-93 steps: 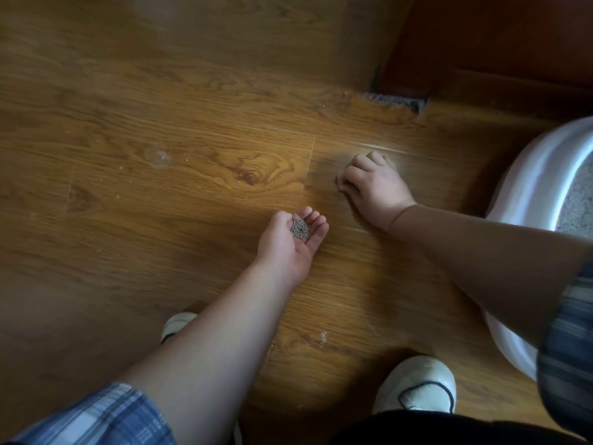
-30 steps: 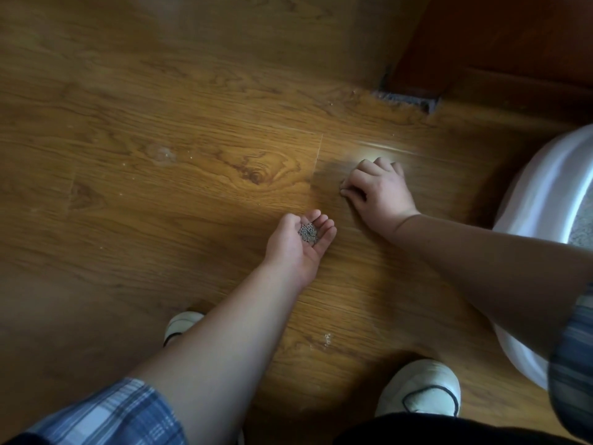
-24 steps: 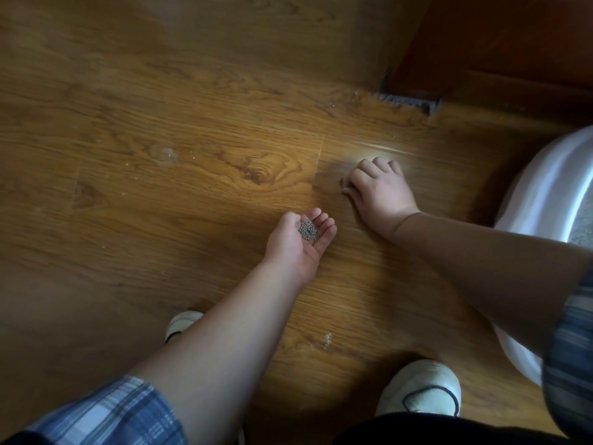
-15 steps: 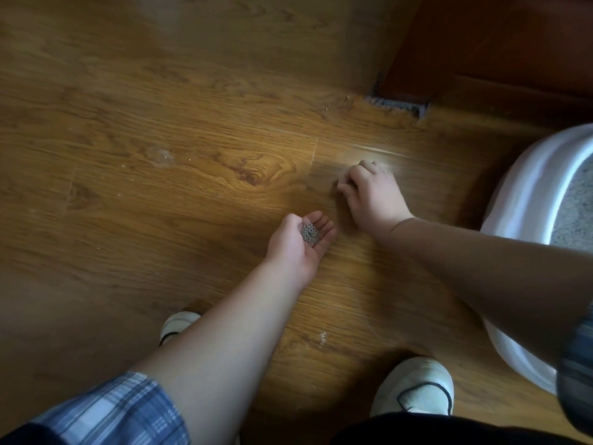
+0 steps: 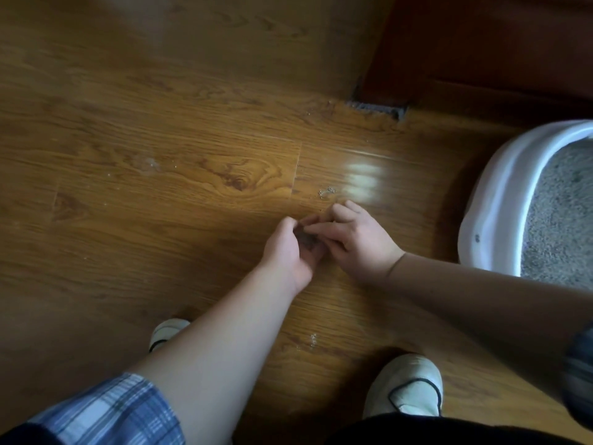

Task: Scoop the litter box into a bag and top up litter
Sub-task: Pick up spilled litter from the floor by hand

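My left hand [image 5: 288,252] is cupped palm-up just above the wooden floor, holding a small pile of grey litter grains [image 5: 305,239]. The fingertips of my right hand [image 5: 356,242] reach over that palm and touch it; what they pinch is hidden. A few spilled grains [image 5: 326,191] lie on the floor just beyond both hands. The white litter box [image 5: 500,194] stands at the right edge, filled with grey litter [image 5: 561,213]. No bag or scoop is in view.
Dark wooden furniture [image 5: 481,43] rises at the back right, with a dusty gap [image 5: 377,108] at its foot. My two white shoes [image 5: 406,385] stand on the floor near the bottom. Small white specks [image 5: 313,338] dot the boards.
My right hand has lifted off the floor and moved back to my left palm. A few grains show where it had been. The view has shifted, revealing more of the litter box.
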### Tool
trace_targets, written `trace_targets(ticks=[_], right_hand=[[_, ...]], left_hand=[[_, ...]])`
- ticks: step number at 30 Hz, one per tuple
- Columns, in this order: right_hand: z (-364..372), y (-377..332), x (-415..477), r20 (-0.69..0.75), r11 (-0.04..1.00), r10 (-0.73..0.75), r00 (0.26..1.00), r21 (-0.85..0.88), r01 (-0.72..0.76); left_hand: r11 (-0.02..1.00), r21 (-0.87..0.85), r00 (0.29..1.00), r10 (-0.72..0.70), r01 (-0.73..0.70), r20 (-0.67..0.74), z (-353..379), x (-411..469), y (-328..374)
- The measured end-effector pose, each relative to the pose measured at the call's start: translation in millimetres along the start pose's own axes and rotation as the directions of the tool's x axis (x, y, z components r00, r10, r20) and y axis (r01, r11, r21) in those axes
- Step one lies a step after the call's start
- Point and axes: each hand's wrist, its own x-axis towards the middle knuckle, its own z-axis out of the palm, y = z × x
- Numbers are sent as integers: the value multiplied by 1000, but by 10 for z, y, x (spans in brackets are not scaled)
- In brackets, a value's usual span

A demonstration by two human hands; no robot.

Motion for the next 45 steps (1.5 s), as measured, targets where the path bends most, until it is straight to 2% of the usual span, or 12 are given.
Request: trace_targets(ticks=[3, 5, 7, 10, 15, 28, 30, 34, 38, 45], right_hand=[[-66, 57, 4, -10, 999, -49, 999, -3, 49], [-110, 114, 15, -56, 999, 18, 998, -34, -20], [-146, 193, 28, -70, 973, 141, 987, -172, -151], [-155, 321, 18, 36, 875, 299, 954, -408, -259], [-73, 399, 20, 139, 823, 358, 923, -515, -241], [25, 372, 87, 217, 851, 335, 917, -488, -195], [19, 410, 86, 185, 885, 324, 928, -407, -228], [-28, 524, 139, 28, 940, 293, 956, -191, -283], [-15, 612, 270, 2, 957, 228, 974, -185, -224], [-46, 637, 496, -22, 961, 208, 978, -181, -208]], left_hand=[[1000, -22, 1000, 16, -15, 8, 9, 16, 76], [1000, -22, 1000, 19, -19, -10, 5, 44, 118], [999, 5, 999, 34, -33, -28, -10, 56, 147], [999, 11, 998, 44, -44, -41, -51, 58, 170], [999, -5, 997, 51, -52, -53, -114, 68, 198], [998, -29, 998, 49, -51, -47, -134, 55, 192], [998, -28, 997, 50, -51, -53, -138, 59, 199], [998, -30, 997, 53, -55, -58, -153, 59, 214], [998, -38, 998, 47, -49, -50, -162, 39, 214], [998, -24, 994, 50, -52, -95, -178, 31, 202]])
